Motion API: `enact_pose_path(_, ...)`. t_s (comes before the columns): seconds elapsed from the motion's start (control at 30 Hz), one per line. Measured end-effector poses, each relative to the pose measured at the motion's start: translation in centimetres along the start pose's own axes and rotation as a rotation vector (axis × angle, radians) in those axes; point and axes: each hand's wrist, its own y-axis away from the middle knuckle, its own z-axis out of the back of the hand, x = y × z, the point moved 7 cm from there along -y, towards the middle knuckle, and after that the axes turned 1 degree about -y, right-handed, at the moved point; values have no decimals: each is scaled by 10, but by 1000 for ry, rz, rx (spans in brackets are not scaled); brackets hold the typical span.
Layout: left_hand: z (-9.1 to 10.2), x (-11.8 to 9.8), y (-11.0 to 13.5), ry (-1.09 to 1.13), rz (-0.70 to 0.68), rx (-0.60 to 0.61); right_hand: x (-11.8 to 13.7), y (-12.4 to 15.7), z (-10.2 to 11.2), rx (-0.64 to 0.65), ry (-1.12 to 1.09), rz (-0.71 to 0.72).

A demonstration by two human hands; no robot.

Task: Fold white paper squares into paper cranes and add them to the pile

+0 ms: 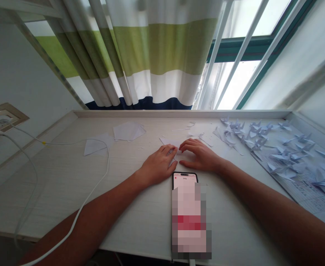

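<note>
A small white piece of paper (174, 160), seemingly folded, lies on the table between my hands and is mostly covered. My left hand (160, 163) rests over it, fingers together and pressing it down. Just to the right, my right hand (200, 155) is curved with its thumb and fingers apart, the fingertips close to the paper's edge; nothing shows in its grasp. Behind the hands, a flat white paper (166, 141) sticks out. A phone (185, 199) lies face up in front of my hands, its screen lit and largely blurred.
Several folded paper cranes (287, 155) crowd the right side, some on a printed sheet (303, 192). Paper scraps (225, 137) lie behind my right hand. Loose papers (129, 131) are at the back left. A white cable (108, 159) crosses the left side over my forearm.
</note>
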Motion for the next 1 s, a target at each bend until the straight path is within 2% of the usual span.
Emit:
enact_pose_path(0.2,1,0,1,-18,35,32,-2,3,1,-23,73,13)
enact_pose_path(0.47,0,1,1,-19,48,28,9,3,-1,59,122,110)
enact_pose_path(0.67,-1,1,2,-27,35,11,7,4,-3,31,105,121)
enact_pose_path(0.77,1,0,1,-42,15,-3,1,2,-1,-44,-5,42)
enact_pose_path(0.9,4,-1,-1,-47,-21,-15,-18,0,7,-201,-109,-170)
enact_pose_path(1.0,5,1,-2,-27,-23,-24,-24,-2,8,-207,-125,-219)
